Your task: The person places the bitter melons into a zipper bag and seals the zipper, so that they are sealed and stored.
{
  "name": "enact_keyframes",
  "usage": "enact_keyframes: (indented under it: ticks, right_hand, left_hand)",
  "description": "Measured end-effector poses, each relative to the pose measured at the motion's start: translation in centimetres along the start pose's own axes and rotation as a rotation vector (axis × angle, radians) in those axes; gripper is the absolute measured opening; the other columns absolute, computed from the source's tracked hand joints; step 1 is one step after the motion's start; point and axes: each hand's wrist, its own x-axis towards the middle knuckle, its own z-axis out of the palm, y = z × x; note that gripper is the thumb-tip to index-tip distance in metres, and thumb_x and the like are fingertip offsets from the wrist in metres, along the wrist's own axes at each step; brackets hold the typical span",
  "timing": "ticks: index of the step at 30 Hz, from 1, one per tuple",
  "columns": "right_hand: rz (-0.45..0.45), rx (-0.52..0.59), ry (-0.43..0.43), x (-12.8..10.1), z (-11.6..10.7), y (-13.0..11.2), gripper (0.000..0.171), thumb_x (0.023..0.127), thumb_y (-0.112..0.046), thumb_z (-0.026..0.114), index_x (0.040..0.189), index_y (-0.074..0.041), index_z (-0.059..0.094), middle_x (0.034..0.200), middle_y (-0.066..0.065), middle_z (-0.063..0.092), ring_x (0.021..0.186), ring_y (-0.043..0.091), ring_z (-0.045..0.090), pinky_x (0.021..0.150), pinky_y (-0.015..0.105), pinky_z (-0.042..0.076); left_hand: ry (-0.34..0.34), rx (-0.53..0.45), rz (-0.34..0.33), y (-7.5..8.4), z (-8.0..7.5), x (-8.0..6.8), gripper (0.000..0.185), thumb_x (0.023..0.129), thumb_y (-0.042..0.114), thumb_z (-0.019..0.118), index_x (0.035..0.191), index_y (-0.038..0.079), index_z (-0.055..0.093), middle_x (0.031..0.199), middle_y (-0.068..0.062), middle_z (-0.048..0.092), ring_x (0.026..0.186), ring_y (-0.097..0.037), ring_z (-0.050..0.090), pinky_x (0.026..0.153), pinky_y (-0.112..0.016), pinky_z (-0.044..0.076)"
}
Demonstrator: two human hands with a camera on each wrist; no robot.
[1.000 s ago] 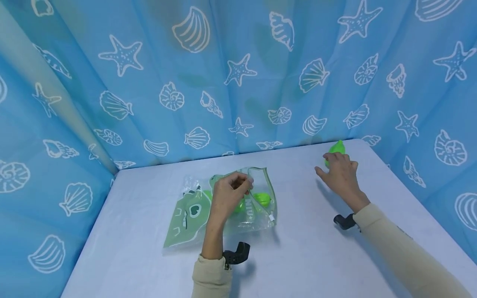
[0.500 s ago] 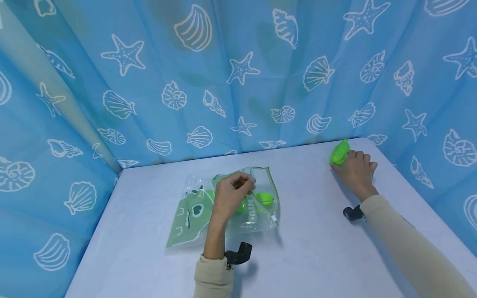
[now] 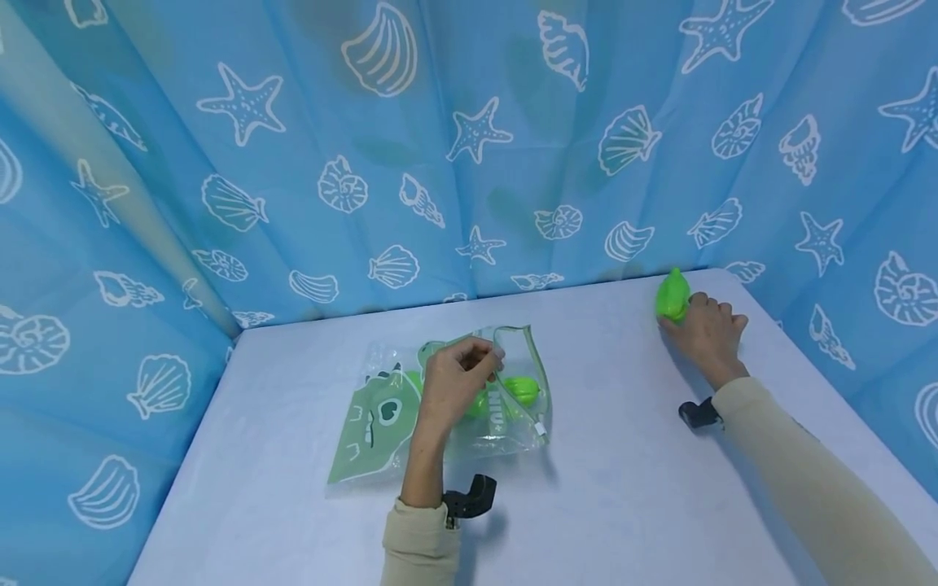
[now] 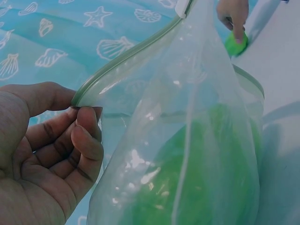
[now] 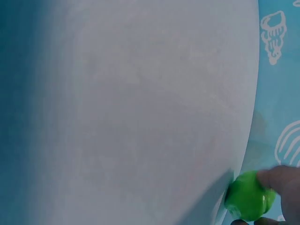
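Note:
A clear zip bag (image 3: 370,443) with a green cartoon monster print lies at the middle of the table. My left hand (image 3: 443,387) pinches the edge of its mouth between thumb and fingertips; the left wrist view shows the green zip strip (image 4: 126,56) in that pinch. The bag's mouth gapes to the right, its white slider (image 3: 541,429) at the near corner. Bright green pieces (image 3: 523,391) show inside. At the far right of the table, my right hand (image 3: 705,334) grips a shiny, ribbed green toy fruit (image 3: 672,295) with a pointed tip, the thumb on its near side.
A white cloth covers the table (image 3: 608,488). Blue curtains (image 3: 454,187) with white shell and starfish prints stand along its back and sides. The toy fruit is close to the table's back edge. A black wrist mount (image 3: 471,498) sits on the left wrist, another mount (image 3: 699,413) on the right.
My right hand has come down from over the toy fruit to its right side and taken hold of it, tilting it upright. The left hand keeps its pinch on the bag.

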Motion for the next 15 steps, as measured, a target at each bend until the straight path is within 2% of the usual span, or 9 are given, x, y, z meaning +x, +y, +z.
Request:
enact_keyframes:
  ticks: [4,8,15]
  right_hand:
    - [0.008,0.013,-0.004,0.08,-0.03,0.23,0.047,0.088,-0.025,0.059,0.112,0.013,0.043,0.091,0.026,0.047,0.087,0.043,0.041,0.074,0.056,0.024]
    - [-0.003,0.02,0.008,0.09,-0.12,0.24,0.048,0.088,-0.023,0.058,0.118,0.012,0.043,0.095,0.027,0.05,0.089,0.043,0.044,0.076,0.056,0.024]
    - [-0.05,0.028,0.039,-0.69,-0.35,0.22,0.045,0.086,-0.022,0.06,0.115,0.01,0.048,0.092,0.026,0.052,0.087,0.042,0.046,0.074,0.055,0.025]
  left_hand:
    - [-0.003,-0.007,-0.012,-0.12,0.06,-0.08,0.017,0.088,0.031,0.063,0.09,0.015,0.069,0.076,-0.004,0.066,0.063,-0.018,0.061,0.053,-0.029,0.05]
    - [-0.001,-0.007,0.0,-0.13,-0.02,0.07,0.015,0.088,0.029,0.063,0.09,0.015,0.068,0.076,-0.002,0.066,0.063,-0.018,0.061,0.054,-0.029,0.051]
    - [-0.005,-0.006,0.011,-0.14,-0.23,0.1,0.014,0.088,0.028,0.062,0.09,0.015,0.068,0.076,-0.005,0.067,0.062,-0.019,0.061,0.053,-0.031,0.051]
